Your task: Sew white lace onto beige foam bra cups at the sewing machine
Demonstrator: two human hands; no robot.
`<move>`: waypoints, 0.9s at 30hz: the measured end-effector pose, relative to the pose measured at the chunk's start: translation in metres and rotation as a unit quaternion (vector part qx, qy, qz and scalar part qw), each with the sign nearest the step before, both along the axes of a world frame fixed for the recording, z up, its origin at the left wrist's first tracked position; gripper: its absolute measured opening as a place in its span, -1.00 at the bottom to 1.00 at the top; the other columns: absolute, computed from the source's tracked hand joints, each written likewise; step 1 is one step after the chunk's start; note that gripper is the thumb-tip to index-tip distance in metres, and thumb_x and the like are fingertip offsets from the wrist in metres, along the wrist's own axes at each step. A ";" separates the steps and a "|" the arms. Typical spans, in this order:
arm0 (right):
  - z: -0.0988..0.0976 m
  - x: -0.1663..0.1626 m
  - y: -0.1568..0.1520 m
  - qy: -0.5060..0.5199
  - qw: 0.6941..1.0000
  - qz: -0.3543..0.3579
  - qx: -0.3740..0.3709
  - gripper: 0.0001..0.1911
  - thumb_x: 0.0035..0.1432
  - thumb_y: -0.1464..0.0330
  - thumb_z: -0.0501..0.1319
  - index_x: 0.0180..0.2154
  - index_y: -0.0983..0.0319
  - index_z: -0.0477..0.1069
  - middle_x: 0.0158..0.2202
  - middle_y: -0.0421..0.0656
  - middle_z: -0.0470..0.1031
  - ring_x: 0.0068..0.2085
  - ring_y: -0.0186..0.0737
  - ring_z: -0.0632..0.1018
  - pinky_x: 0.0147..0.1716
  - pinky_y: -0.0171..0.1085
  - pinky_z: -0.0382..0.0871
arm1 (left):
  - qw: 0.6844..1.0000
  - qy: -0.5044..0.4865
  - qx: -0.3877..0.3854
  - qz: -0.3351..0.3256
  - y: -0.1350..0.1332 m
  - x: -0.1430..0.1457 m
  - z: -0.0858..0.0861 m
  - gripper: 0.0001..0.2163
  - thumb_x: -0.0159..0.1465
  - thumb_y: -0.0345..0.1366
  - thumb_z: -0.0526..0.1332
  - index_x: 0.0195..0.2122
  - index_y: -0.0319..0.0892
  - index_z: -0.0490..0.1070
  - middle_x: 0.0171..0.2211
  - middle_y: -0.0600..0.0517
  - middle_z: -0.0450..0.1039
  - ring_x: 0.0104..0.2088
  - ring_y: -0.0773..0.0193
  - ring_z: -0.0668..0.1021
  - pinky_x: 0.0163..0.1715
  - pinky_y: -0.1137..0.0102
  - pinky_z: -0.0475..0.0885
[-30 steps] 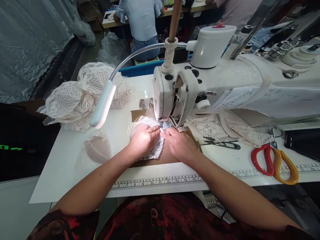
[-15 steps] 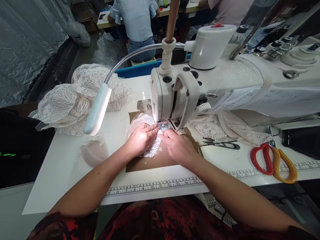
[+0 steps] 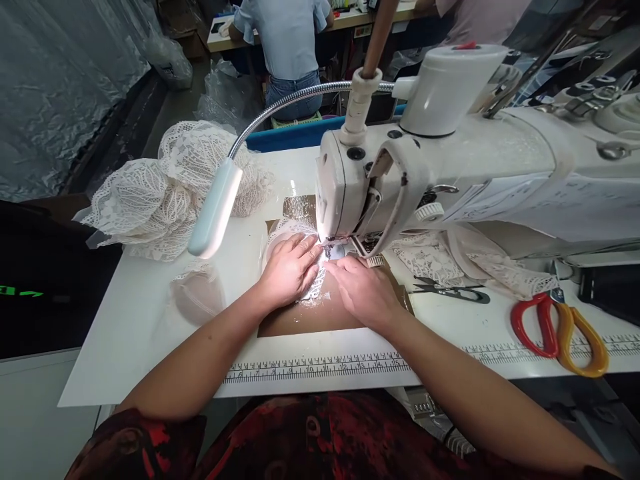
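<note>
Left hand [image 3: 293, 270] spreads palm-down, apart from the half-curled right hand [image 3: 369, 290], forearms [image 3: 200, 353] slanting inward before the sewing machine [image 3: 345, 180]. White lace [image 3: 315, 287] sits beneath the left, beside the presser foot [image 3: 327, 253]; whether the right grips any, I cannot tell.

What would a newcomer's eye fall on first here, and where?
The white sewing machine dominates the upper right. Red-and-yellow-handled scissors stand out on the table at right. Brightly lit near the centre, the left hand lies on a lace piece, the right hand close by.
</note>
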State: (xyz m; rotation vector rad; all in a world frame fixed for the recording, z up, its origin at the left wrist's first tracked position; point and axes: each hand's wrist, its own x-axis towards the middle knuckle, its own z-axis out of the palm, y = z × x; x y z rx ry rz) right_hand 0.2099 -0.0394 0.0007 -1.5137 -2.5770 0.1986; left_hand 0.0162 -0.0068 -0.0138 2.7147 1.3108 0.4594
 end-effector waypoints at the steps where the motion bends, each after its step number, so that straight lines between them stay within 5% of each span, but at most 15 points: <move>1: 0.000 0.000 0.000 0.002 1.000 -0.005 0.002 -0.53 0.19 0.49 -0.03 0.10 0.19 0.37 -0.08 -0.07 0.50 -0.18 -0.14 0.45 -0.27 -0.24 0.25 | 1.000 0.010 -0.002 0.003 -0.001 0.000 0.001 -0.58 0.33 -0.20 0.02 0.16 -0.25 0.29 0.14 -0.20 0.32 0.13 -0.10 0.30 0.06 0.02 0.24; 11: -0.004 0.002 -0.001 0.049 0.998 -0.017 0.029 -0.55 0.23 0.43 -0.08 0.05 0.23 0.42 -0.14 -0.06 0.52 -0.19 -0.11 0.50 -0.26 -0.20 0.30 | 0.984 0.081 -0.048 0.150 -0.023 -0.007 0.026 -0.58 0.33 -0.13 0.02 0.15 -0.21 0.27 0.21 -0.19 0.22 0.15 -0.17 0.28 0.02 -0.02 0.23; 16: -0.010 0.005 0.000 0.091 0.995 0.003 0.048 -0.58 0.22 0.40 -0.05 0.01 0.23 0.45 -0.16 -0.06 0.53 -0.18 -0.09 0.51 -0.27 -0.18 0.35 | 0.966 0.068 -0.022 0.248 -0.059 -0.074 0.044 -0.57 0.36 -0.12 -0.02 0.21 -0.15 0.15 0.25 -0.16 0.14 0.23 -0.06 0.19 0.16 -0.02 0.11; 20: -0.010 0.008 0.002 0.104 0.994 0.002 0.030 -0.59 0.21 0.37 -0.02 0.00 0.22 0.46 -0.17 -0.06 0.53 -0.17 -0.07 0.51 -0.28 -0.16 0.35 | 0.914 0.056 -0.018 0.402 -0.093 -0.143 0.034 -0.70 0.32 -0.20 0.01 -0.06 -0.28 0.32 0.05 -0.27 0.32 0.10 -0.12 0.33 0.03 0.01 0.24; 24: 0.000 0.011 -0.006 0.211 0.976 0.006 -0.052 -0.63 0.22 0.26 0.06 -0.02 0.20 0.46 -0.21 -0.10 0.52 -0.24 -0.14 0.51 -0.28 -0.18 0.36 | 0.887 -0.062 -0.016 0.458 -0.131 -0.170 0.022 -0.79 0.30 -0.18 0.02 -0.42 -0.16 0.22 -0.38 -0.06 0.36 -0.30 0.12 0.45 -0.30 0.29 0.35; 27: 0.013 0.004 -0.028 0.312 0.925 0.036 -0.213 -0.58 0.17 0.17 0.15 0.03 0.18 0.41 -0.12 -0.07 0.50 -0.21 -0.16 0.51 -0.27 -0.18 0.40 | 0.826 -0.317 -0.038 0.464 -0.154 -0.151 0.019 -0.69 0.32 -0.07 0.02 -0.48 -0.13 0.10 -0.57 0.13 0.15 -0.54 0.32 0.32 -0.53 0.45 0.24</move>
